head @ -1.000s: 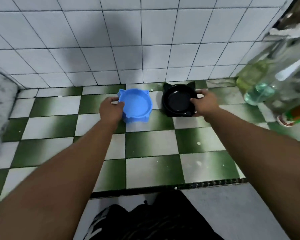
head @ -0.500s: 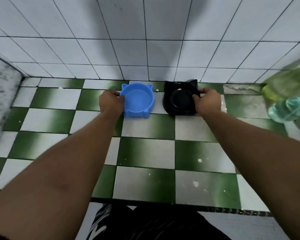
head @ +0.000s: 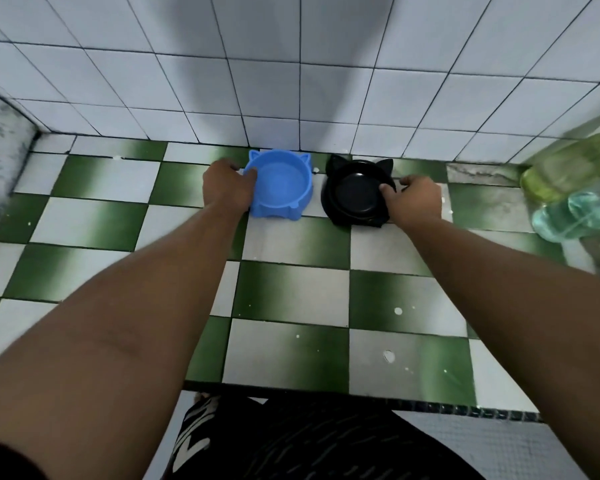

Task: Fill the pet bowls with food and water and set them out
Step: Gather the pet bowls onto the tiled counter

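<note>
Blue bowl: the blue bowl (head: 280,183), moulded with two small cat ears on its far rim, sat on the floor close to the wall, just left of the black one. Its inside looked plain blue; whether it held water could not be told.
Black bowl: the black bowl (head: 357,194), also cat-eared, stood just beside the blue bowl, a narrow strip of tile between them. Its inside was dark and nothing could be made out in it.
Left hand: the left hand (head: 226,188) was clamped on the left edge of the blue bowl, thumb hooked over the rim and the fingers down the outer wall.
Right hand: the right hand (head: 414,202) gripped the right edge of the black bowl, thumb lying over the rim and the other fingers curled behind the side.
Arms: both bare forearms reached straight forward from the bottom corners of the view, well apart.
Floor: the floor (head: 291,296) was a checker of green and white tiles, flecked with small white spots.
Wall: the wall (head: 291,81) of white square tiles rose right behind the bowls.
Bottles: blurred plastic bottles (head: 568,188), greenish and pale blue, lay at the right edge, well apart from the bowls.
Clothing: dark patterned fabric (head: 309,441) showed at the bottom, below the tiled ledge.
</note>
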`<state>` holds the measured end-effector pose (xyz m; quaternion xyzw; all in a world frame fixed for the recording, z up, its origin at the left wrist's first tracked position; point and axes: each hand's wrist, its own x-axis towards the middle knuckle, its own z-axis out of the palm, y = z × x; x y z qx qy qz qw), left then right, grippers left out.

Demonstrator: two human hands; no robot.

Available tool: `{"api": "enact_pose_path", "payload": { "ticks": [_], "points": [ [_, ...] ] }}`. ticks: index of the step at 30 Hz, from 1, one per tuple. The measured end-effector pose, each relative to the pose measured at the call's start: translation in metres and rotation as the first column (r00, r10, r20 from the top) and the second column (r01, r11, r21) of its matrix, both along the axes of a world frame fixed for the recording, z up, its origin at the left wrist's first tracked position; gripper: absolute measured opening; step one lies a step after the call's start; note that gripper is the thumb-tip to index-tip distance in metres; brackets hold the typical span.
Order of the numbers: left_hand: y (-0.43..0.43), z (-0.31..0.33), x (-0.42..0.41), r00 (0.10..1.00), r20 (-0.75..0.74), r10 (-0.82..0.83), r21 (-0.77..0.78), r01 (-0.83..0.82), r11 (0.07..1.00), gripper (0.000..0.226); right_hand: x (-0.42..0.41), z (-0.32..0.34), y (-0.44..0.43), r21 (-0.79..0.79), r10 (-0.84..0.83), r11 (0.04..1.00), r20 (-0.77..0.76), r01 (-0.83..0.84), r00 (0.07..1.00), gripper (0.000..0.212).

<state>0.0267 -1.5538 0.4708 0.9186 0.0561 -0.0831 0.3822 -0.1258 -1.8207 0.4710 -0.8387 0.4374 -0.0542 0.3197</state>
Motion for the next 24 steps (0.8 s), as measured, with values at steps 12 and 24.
{"api": "enact_pose_path", "payload": {
  "ticks": [12, 24],
  "points": [
    [0.089, 0.051, -0.071, 0.967, 0.124, -0.224, 0.088, 0.214, 0.973, 0.052, 0.008, 0.082, 0.131, -0.346, 0.426, 0.859, 0.079, -0.376, 0.901, 0.045],
    [0.406, 0.098, -0.212, 0.957, 0.287, 0.031, 0.093, -0.061, 0.994, 0.058, -0.027, 0.11, 0.454, -0.361, 0.853, 0.52, 0.191, -0.774, 0.485, 0.047]
  ]
}}
